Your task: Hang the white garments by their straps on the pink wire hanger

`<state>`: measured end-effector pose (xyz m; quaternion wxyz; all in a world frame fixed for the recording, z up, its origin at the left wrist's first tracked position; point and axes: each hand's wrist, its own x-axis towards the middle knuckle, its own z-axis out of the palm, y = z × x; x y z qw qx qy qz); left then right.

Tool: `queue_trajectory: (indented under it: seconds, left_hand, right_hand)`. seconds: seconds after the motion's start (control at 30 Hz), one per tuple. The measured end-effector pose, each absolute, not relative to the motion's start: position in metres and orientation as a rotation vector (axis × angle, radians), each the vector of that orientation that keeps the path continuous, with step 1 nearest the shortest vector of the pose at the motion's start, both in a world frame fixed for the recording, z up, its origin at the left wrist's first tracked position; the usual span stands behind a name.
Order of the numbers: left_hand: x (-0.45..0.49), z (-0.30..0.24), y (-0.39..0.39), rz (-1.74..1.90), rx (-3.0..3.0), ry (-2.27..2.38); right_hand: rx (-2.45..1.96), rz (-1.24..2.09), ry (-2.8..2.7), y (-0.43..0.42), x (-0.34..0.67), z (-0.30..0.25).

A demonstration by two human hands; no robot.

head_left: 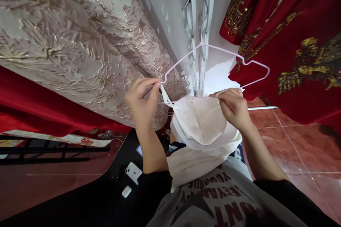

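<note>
A pink wire hanger (226,56) hangs by its metal hook from a white rail in front of me. A white cloth garment (202,124) droops from its lower bar down toward my chest. My left hand (142,101) pinches a thin white strap of the garment at the hanger's left corner. My right hand (233,106) grips the garment's upper edge near the hanger's right side. Both hands are closed on the fabric.
A pale brocade garment with gold flower patterns (80,42) hangs at the left, and a red garment with gold embroidery (293,42) at the right. A black surface (106,191) below holds a white phone (133,172) and a small white case (126,191). Red tiled floor (293,149) lies beneath.
</note>
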<state>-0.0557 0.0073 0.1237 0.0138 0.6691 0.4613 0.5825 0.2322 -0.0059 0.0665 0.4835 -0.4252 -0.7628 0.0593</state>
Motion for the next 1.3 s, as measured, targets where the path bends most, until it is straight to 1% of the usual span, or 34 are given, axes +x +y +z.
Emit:
queue_trajectory:
  seconds: [0.13, 0.3, 0.4, 0.63, 0.8, 0.9, 1.0, 1.13, 1.2, 1.3]
  left_hand:
    - [-0.049, 0.118, 0.013, 1.786, 2.084, 1.406]
    - [-0.051, 0.107, 0.025, 1.899, 1.744, 1.264]
    - [-0.061, 0.102, 0.027, 1.85, 1.632, 1.241]
    - [-0.059, 0.107, 0.023, 1.848, 1.695, 1.29]
    - [-0.051, 0.128, 0.018, 1.75, 1.724, 1.355]
    - [-0.051, 0.131, 0.019, 1.649, 1.807, 1.421]
    - [-0.057, 0.115, 0.025, 1.686, 1.759, 1.33]
    - [-0.048, 0.071, 0.028, 1.923, 1.133, 1.138]
    - [-0.03, 0.052, 0.023, 1.85, 0.921, 1.023]
    - [-0.003, 0.041, 0.011, 1.719, 0.848, 0.878]
  right_hand:
    - [-1.083, 0.151, -1.863, -0.006, 0.231, 0.066]
    - [-1.046, 0.136, -1.895, -0.006, 0.236, 0.068]
    - [-1.033, 0.147, -1.926, -0.007, 0.238, 0.068]
    - [-1.03, 0.151, -1.893, -0.007, 0.235, 0.067]
    - [-1.037, 0.19, -1.894, -0.009, 0.233, 0.068]
    - [-1.034, 0.186, -1.893, -0.008, 0.235, 0.068]
    - [-1.036, 0.173, -1.887, -0.007, 0.239, 0.067]
    - [-1.034, 0.156, -1.887, -0.008, 0.237, 0.066]
    - [-1.019, 0.144, -1.862, -0.009, 0.231, 0.065]
    - [-0.931, 0.12, -1.725, -0.009, 0.228, 0.061]
